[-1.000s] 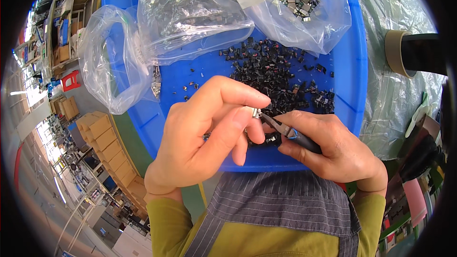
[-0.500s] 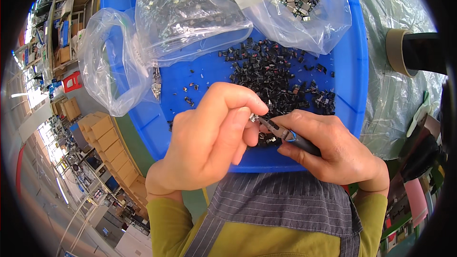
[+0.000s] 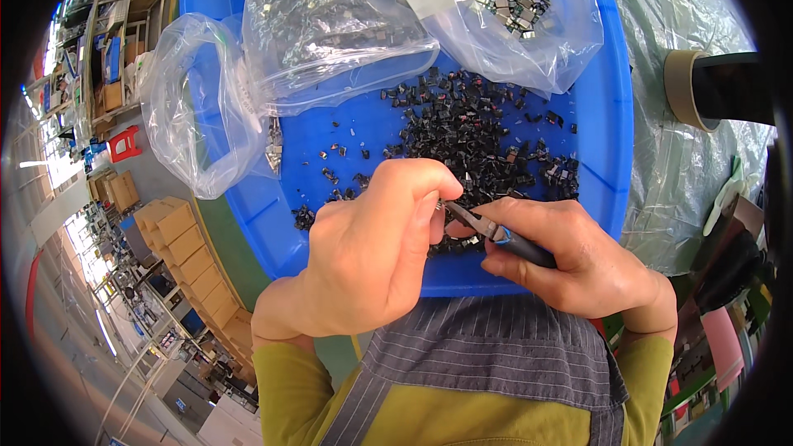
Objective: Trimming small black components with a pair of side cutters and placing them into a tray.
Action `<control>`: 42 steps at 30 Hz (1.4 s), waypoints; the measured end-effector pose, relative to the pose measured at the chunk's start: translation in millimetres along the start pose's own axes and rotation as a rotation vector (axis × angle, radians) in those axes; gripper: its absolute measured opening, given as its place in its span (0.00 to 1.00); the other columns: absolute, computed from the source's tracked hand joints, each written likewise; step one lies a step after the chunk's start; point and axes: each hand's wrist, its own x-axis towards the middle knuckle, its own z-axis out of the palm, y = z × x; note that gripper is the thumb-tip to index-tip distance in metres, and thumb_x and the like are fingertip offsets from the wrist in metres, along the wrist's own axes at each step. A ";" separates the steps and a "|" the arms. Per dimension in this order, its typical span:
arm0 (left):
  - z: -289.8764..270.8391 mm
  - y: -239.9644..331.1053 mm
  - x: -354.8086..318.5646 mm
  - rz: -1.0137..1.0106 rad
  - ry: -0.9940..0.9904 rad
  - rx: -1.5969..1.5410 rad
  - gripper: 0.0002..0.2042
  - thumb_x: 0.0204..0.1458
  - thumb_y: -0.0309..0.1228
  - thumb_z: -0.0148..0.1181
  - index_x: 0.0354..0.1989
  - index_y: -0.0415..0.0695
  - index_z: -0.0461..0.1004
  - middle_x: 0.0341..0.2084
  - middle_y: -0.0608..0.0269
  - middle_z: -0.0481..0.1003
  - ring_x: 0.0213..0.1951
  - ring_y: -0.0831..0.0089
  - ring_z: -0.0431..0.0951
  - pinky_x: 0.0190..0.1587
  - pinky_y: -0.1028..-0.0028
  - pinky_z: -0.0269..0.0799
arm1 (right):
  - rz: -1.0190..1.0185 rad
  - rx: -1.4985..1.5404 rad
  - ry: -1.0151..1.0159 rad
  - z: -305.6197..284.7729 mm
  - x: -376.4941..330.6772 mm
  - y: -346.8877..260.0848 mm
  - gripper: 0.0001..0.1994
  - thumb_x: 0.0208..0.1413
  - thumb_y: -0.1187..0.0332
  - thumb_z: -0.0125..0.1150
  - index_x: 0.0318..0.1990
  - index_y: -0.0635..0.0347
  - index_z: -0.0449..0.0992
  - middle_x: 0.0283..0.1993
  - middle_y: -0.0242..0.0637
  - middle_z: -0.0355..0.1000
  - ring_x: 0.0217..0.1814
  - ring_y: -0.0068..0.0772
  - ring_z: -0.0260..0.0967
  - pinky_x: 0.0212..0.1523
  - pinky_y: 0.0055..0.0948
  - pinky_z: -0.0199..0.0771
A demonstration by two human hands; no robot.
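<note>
My right hand (image 3: pixel 570 252) grips a pair of pliers (image 3: pixel 493 234) with dark handles and a touch of blue by the joint. Their tips point left and meet the fingertips of my left hand (image 3: pixel 376 244). That hand is closed, thumb against bent forefinger, on a tiny silvery metal part (image 3: pixel 439 206), mostly hidden by the fingers. Beneath and beyond both hands, a heap of small black pieces (image 3: pixel 462 128) lies in a blue tray (image 3: pixel 607 149).
At the tray's far side lie a clear bag of small metallic parts (image 3: pixel 330 25) and an open bag (image 3: pixel 570 41) holding shiny silver pieces. A crumpled clear bag (image 3: pixel 165 124) hangs over the left rim. A tape roll (image 3: pixel 684 91) stands on plastic sheeting at right.
My left hand has turned slightly, its knuckles rolling over and its lower fingers tucking out of sight. The pliers stay nearly in place, tips still at the left fingertips.
</note>
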 end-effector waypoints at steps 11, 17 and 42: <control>1.1 -0.6 -0.6 -0.072 -0.048 -0.104 0.09 0.63 0.26 0.40 0.42 0.37 0.68 0.19 0.62 0.72 0.16 0.83 0.69 0.20 0.83 0.64 | 0.029 0.012 0.008 0.5 -1.3 1.1 0.16 0.52 0.76 0.57 0.50 0.66 0.68 0.37 0.52 0.71 0.41 0.54 0.70 0.39 0.39 0.69; 0.3 0.6 -0.5 -0.116 -0.070 -0.125 0.09 0.63 0.26 0.39 0.42 0.37 0.67 0.19 0.62 0.72 0.16 0.83 0.70 0.20 0.83 0.65 | 0.026 0.010 0.023 0.6 -0.9 1.0 0.16 0.52 0.76 0.58 0.50 0.66 0.69 0.37 0.51 0.71 0.40 0.54 0.70 0.39 0.39 0.69; -5.3 10.0 3.6 -0.341 -0.022 -0.454 0.13 0.64 0.35 0.39 0.43 0.36 0.65 0.21 0.52 0.76 0.17 0.77 0.75 0.18 0.84 0.62 | -0.241 -0.883 0.473 9.3 4.3 6.7 0.34 0.29 0.82 0.64 0.53 0.60 0.71 0.33 0.37 0.63 0.34 0.39 0.61 0.35 0.34 0.62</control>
